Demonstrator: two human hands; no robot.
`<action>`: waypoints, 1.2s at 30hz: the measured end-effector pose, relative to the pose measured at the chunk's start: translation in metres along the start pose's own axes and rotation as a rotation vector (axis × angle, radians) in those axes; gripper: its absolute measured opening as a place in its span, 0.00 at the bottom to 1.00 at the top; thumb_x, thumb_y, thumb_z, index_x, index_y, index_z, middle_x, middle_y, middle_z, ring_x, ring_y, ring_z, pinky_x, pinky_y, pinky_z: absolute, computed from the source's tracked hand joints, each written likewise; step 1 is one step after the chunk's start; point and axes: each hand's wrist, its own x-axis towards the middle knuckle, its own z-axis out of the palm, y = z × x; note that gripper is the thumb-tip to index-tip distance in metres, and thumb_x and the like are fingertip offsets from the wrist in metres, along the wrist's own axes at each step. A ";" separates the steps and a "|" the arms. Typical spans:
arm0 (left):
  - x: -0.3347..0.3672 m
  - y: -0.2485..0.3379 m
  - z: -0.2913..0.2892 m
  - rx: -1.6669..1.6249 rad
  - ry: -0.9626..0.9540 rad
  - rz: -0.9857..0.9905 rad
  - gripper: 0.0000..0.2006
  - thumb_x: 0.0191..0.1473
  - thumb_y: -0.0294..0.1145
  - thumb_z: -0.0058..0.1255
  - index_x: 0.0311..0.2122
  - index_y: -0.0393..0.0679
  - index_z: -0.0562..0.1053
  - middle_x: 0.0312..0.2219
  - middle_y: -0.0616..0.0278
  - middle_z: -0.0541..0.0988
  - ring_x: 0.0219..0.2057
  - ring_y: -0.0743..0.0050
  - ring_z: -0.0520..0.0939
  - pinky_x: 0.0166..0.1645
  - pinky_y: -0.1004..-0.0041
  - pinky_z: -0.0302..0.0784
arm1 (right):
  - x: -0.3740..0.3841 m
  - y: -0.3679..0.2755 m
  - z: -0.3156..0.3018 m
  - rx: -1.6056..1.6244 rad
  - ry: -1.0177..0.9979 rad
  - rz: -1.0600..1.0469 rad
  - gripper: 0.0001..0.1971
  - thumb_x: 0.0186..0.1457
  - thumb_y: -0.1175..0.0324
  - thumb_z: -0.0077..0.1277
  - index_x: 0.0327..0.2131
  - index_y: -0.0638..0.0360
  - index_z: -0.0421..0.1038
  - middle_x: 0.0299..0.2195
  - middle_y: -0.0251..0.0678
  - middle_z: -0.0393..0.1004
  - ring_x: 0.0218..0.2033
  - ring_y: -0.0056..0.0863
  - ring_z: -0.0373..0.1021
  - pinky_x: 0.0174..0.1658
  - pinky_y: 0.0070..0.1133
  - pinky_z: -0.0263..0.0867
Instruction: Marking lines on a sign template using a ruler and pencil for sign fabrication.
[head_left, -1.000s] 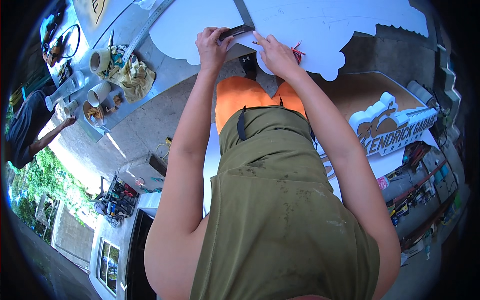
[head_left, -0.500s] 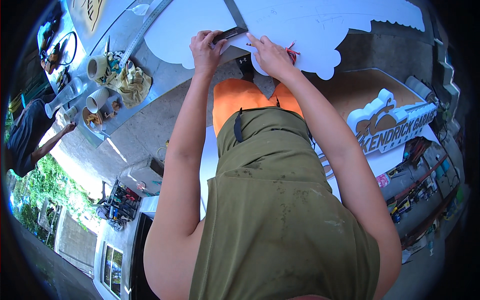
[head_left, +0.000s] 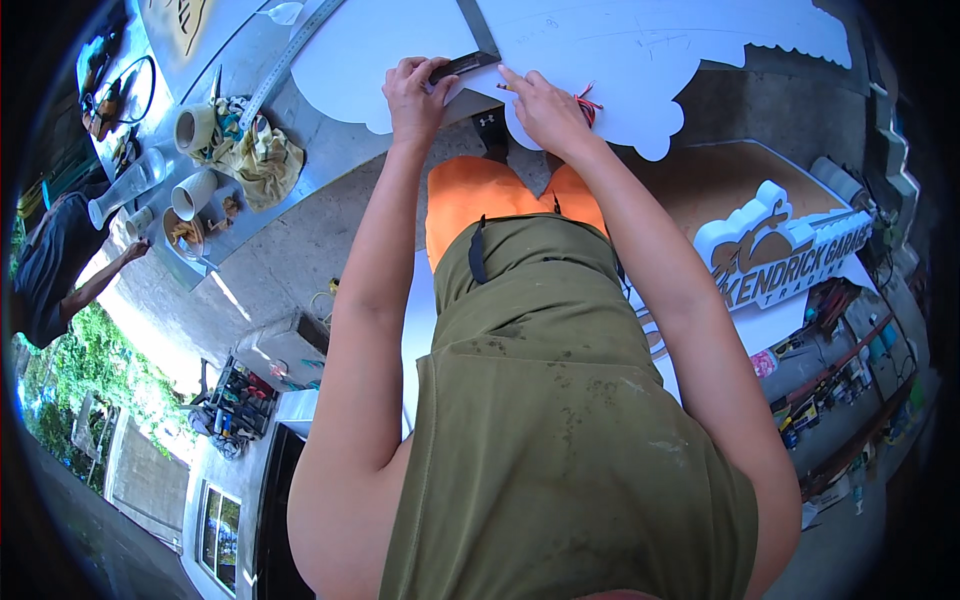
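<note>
My left hand (head_left: 413, 95) grips the dark handle of a try square (head_left: 464, 67), thumb and fingers closed along it. The square's metal blade runs away from me across a white cut-out sheet (head_left: 590, 65) with a scalloped near edge. My right hand (head_left: 545, 108) rests at the sheet's near edge, its index finger stretched toward the square's corner. A thin pencil (head_left: 505, 87) pokes out from under its fingers; most of it is hidden. A small bundle of red wires (head_left: 588, 104) lies on the sheet beside the right hand.
A steel ruler (head_left: 285, 70), a rag (head_left: 262, 165), cups (head_left: 194, 196) and a clear bottle (head_left: 130, 185) are on the metal table at left. Another person's arm (head_left: 105, 280) is beyond. A cut-out sign (head_left: 790, 250) stands at right, near a tool shelf (head_left: 840, 370).
Almost nothing differs. The whole view has shifted very slightly, while both hands and the square hold their places on the sheet.
</note>
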 end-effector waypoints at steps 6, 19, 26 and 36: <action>0.000 0.002 -0.002 0.045 0.004 -0.006 0.15 0.46 0.38 0.72 0.42 0.55 0.86 0.38 0.63 0.81 0.42 0.58 0.78 0.51 0.61 0.75 | 0.003 0.003 -0.025 0.397 0.269 0.050 0.17 0.68 0.63 0.47 0.55 0.51 0.77 0.38 0.44 0.74 0.42 0.44 0.76 0.47 0.37 0.71; 0.000 -0.001 0.001 0.040 0.039 0.034 0.15 0.46 0.38 0.72 0.42 0.54 0.86 0.36 0.65 0.81 0.40 0.60 0.77 0.48 0.63 0.75 | 0.013 0.005 -0.048 0.509 0.477 0.023 0.15 0.71 0.55 0.46 0.48 0.48 0.81 0.34 0.37 0.74 0.37 0.35 0.73 0.43 0.31 0.71; -0.002 0.001 0.003 -0.009 0.019 -0.006 0.14 0.48 0.39 0.70 0.42 0.59 0.85 0.37 0.69 0.78 0.44 0.62 0.75 0.51 0.62 0.67 | 0.020 0.004 -0.050 0.608 0.630 0.008 0.13 0.70 0.61 0.49 0.46 0.55 0.81 0.33 0.36 0.75 0.32 0.27 0.78 0.41 0.24 0.74; -0.003 0.009 -0.003 0.061 -0.020 0.006 0.17 0.50 0.36 0.68 0.46 0.69 0.86 0.35 0.67 0.76 0.42 0.63 0.75 0.51 0.63 0.68 | 0.051 -0.002 -0.046 0.459 0.494 0.026 0.13 0.64 0.64 0.54 0.49 0.54 0.82 0.38 0.40 0.81 0.35 0.34 0.78 0.45 0.29 0.74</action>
